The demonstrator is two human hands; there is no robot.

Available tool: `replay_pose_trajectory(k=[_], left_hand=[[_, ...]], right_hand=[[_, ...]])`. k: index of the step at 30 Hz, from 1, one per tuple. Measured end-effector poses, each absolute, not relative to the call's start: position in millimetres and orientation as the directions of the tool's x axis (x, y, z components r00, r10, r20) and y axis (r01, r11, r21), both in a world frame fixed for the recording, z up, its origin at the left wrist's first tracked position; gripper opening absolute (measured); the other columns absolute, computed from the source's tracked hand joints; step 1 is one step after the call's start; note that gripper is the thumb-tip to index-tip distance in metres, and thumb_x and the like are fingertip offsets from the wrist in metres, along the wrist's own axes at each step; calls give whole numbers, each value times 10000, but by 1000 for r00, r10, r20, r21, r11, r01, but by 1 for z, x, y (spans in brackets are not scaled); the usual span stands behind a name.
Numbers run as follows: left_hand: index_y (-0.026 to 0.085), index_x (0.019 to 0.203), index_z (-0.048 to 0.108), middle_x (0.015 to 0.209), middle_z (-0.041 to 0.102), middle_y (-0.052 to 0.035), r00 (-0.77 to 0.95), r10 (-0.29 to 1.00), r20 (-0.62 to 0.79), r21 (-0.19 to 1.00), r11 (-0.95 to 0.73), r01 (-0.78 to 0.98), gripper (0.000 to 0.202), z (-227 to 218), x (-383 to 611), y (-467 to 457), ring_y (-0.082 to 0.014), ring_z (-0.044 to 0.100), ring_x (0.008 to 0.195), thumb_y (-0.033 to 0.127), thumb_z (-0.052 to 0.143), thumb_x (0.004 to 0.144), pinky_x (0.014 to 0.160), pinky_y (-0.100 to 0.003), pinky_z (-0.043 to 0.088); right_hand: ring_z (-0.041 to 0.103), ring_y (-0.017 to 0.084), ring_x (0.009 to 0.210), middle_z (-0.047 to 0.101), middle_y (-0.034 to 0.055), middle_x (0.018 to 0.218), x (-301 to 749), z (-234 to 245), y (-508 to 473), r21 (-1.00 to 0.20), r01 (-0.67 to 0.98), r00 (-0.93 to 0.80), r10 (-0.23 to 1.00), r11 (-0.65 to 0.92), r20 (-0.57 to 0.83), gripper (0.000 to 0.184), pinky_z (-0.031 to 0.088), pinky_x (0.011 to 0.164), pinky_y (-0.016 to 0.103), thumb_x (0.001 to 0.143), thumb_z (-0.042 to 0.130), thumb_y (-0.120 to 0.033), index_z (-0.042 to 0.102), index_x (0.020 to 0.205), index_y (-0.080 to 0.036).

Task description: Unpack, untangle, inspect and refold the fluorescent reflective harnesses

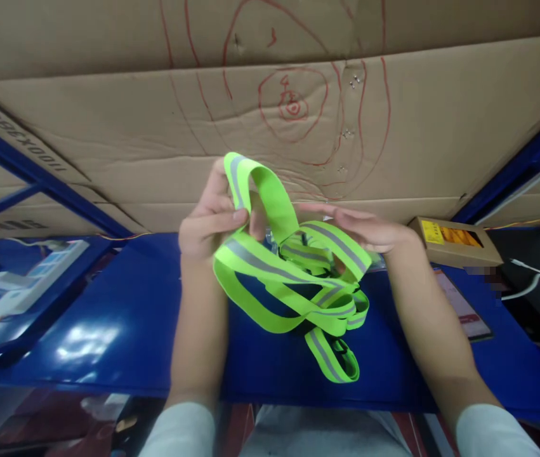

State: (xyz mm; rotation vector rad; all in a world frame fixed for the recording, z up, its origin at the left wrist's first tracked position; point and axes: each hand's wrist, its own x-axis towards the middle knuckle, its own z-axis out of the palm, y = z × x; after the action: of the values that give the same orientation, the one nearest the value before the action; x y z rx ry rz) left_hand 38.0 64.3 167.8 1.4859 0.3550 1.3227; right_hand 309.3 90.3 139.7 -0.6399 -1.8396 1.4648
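A neon-green reflective strap (260,260) with a grey stripe hangs in loops between my hands, above the blue table. My left hand (212,212) pinches one loop of it between thumb and fingers, at the upper left of the bundle. On the other side, my right hand (365,228) is against the strap's right-hand loops, its fingers pointing left and partly hidden behind the band. Whether those fingers grip the band I cannot make out. Dark buckles show among the loops, and a short looped end (331,358) dangles lowest. Something clear, perhaps plastic, is partly visible behind the strap.
Cardboard (131,133) with red hand-drawn rings stands behind the blue table (131,317). A power strip (36,279) lies at the left. To the right are a brown box (457,241) with a yellow label, a tablet-like panel (462,304) and white cables (531,285).
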Motion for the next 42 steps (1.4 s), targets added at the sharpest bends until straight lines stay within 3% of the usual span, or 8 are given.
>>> replay_pose_trajectory(k=[4, 9, 13, 19, 29, 34, 37, 42], left_hand=[[404, 1361, 578, 534, 493, 72, 342, 831, 438, 872, -300, -387, 652, 158, 42, 66, -151, 543, 403, 414, 761, 735, 426, -270, 476], [364, 1326, 635, 442, 475, 85, 473, 735, 485, 850, -271, -451, 641, 160, 39, 69, -146, 446, 275, 397, 793, 706, 304, -247, 389], [294, 1260, 706, 448, 566, 43, 569, 655, 497, 860, -285, -423, 501, 172, 25, 59, -161, 491, 280, 356, 811, 774, 317, -242, 405], [248, 1289, 728, 761, 785, -73, 535, 792, 295, 949, -306, -71, 416, 189, -16, 43, -193, 684, 492, 321, 788, 884, 407, -222, 481], [159, 1128, 813, 696, 695, -55, 513, 858, 7, 869, -259, 422, 442, 185, -47, 72, -121, 578, 557, 351, 904, 740, 457, -176, 385], [186, 878, 814, 674, 719, -28, 430, 844, 321, 887, -427, 175, 292, 167, -74, 81, -124, 545, 542, 415, 895, 717, 448, -212, 332], [171, 915, 776, 744, 727, 20, 235, 841, 488, 856, -513, 59, 273, 163, -77, 77, -101, 575, 624, 303, 911, 719, 519, -211, 355], [235, 1046, 657, 780, 645, 117, -54, 780, 623, 769, -599, 222, 376, 172, -61, 73, -84, 591, 769, 306, 897, 766, 625, -208, 390]], right_hand=[[663, 150, 680, 767, 25, 925, 283, 111, 101, -992, -36, -853, 514, 118, 92, 564, 574, 591, 267, 926, 618, -737, 751, 1191, -258], [699, 219, 766, 752, 18, 827, 283, 117, 104, -949, -18, -903, 402, 315, 150, 382, 607, 690, 340, 729, 875, -552, 785, 925, -237], [681, 205, 821, 728, 8, 894, 291, 135, 97, -888, -1, -781, 555, 459, 288, 260, 591, 773, 348, 732, 870, -379, 700, 871, -241], [598, 189, 864, 620, 9, 949, 313, 147, 96, -745, 186, -154, 768, 641, 622, 267, 530, 787, 339, 842, 791, -360, 554, 935, -280], [610, 173, 752, 666, 27, 878, 361, 167, 105, -833, -275, 101, 876, 481, 472, 361, 473, 678, 346, 704, 803, -540, 597, 887, -307], [639, 159, 775, 716, 8, 964, 407, 162, 94, -889, -127, -130, 881, 440, 454, 677, 457, 727, 401, 430, 958, -616, 768, 1006, -317], [664, 182, 867, 728, 25, 1087, 425, 160, 86, -877, -24, -205, 856, 481, 475, 796, 464, 746, 416, 473, 914, -759, 782, 1128, -326], [636, 174, 821, 709, 51, 957, 421, 171, 77, -831, 289, -278, 872, 476, 403, 498, 473, 662, 328, 662, 956, -376, 788, 1120, -275]])
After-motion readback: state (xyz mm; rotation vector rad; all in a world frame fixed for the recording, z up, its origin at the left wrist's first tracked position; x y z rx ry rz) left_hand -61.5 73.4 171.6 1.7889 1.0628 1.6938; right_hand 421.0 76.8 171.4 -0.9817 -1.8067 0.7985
